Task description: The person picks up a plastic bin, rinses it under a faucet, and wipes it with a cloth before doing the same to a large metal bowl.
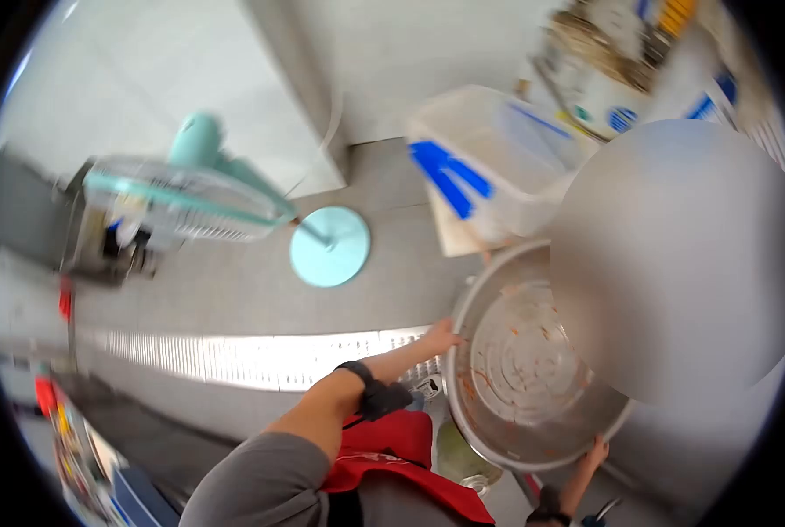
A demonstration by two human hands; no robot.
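A large round metal basin (528, 369) is held tilted in front of my red apron, with scattered orange bits on its ringed bottom. My left hand (442, 337) grips its left rim, the fingers closed on the edge. At the lower right of the rim, my right hand (596, 454) is closed on the metal. A blurred grey round shape (682, 263) hides the basin's upper right part. Just beyond the basin stands a translucent plastic box (498, 158) with blue tape on its side.
A mint-green fan (190, 198) stands on a round base (329, 247) at the left. A metal floor grate (234, 358) crosses the floor. White containers (599, 97) sit at the top right. A greenish container (463, 452) is below the basin.
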